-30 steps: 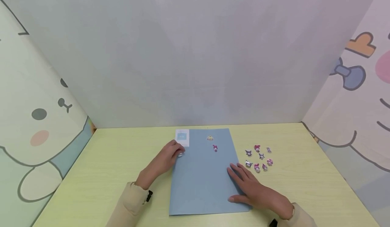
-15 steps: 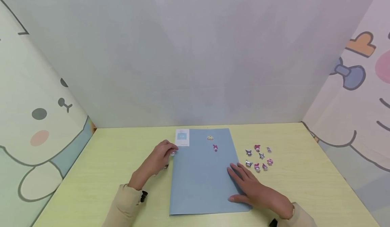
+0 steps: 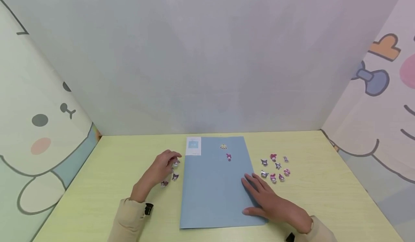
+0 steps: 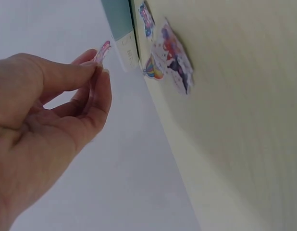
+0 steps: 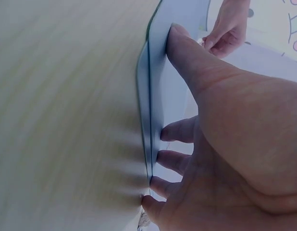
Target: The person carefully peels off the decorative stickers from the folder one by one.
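Note:
My left hand is off the folder's left edge, above the table. Its thumb and fingers pinch a small pinkish cartoon sticker, seen upright on edge in the left wrist view. Under and beside that hand lie loose stickers, among them a dark-eared one and a balloon one. My right hand rests with spread fingers on the right edge of a blue folder. On the folder's upper part are a yellow sticker and a pink one.
A white label sits in the folder's top left corner. Several loose cartoon stickers lie on the pale wooden table right of the folder. A grey wall rises behind, with cartoon-printed panels at the sides.
My left hand has moved left, from over the folder's edge to above the table, carrying the pinched sticker. Loose stickers beneath it have come into view. My right hand stays put.

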Available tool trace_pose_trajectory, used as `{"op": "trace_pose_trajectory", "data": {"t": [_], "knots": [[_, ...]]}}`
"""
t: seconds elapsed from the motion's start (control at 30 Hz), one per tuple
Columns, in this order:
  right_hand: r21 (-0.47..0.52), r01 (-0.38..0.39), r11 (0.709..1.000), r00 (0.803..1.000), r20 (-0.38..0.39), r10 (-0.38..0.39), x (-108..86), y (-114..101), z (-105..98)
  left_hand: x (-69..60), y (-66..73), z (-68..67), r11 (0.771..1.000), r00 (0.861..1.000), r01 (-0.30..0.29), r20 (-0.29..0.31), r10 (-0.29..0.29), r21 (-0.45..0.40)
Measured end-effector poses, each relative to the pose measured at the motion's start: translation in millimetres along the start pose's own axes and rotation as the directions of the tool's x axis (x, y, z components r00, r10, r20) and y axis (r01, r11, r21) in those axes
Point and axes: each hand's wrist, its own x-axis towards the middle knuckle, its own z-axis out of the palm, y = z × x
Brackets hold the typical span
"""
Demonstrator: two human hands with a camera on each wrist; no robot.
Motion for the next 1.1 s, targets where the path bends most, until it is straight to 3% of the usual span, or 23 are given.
{"op": "trace_pose_trajectory", "data": {"t": [0.2,0.33,0.57,0.7,0.93,1.1], "knots": [[0.008,0.016,1.0,0.999,0.039,-0.016,0.6,-14.2,-14.4,-4.2,-3.7,-6.8,1.0,1.0,-0.005,0.011,0.005,0.013],[-0.006,-0.001,1.0,0.998,0.069,0.002,1.4,-16.3,-17.3,-7.6,-6.9,-11.0,0.999,0.999,0.024,0.028,-0.025,0.022],[-0.022,0.015,1.0,0.999,0.048,-0.014,0.9,-15.2,-16.4,-12.0,-9.5,-17.4,0.998,0.998,0.041,0.046,-0.042,0.038],[-0.021,0.014,1.0,0.999,0.045,-0.013,0.9,-15.0,-16.7,-13.4,-11.7,-21.0,0.996,0.995,0.071,0.072,-0.074,0.044],[-0.028,0.009,1.0,0.999,0.042,-0.008,1.0,-15.9,-17.4,-16.0,-17.8,-26.2,0.984,0.98,0.176,0.091,-0.179,0.04],[-0.026,0.004,1.0,0.999,0.05,-0.003,1.6,-15.1,-17.1,-19.4,-22.0,-31.7,0.979,0.974,0.201,0.099,-0.204,0.041]]}}
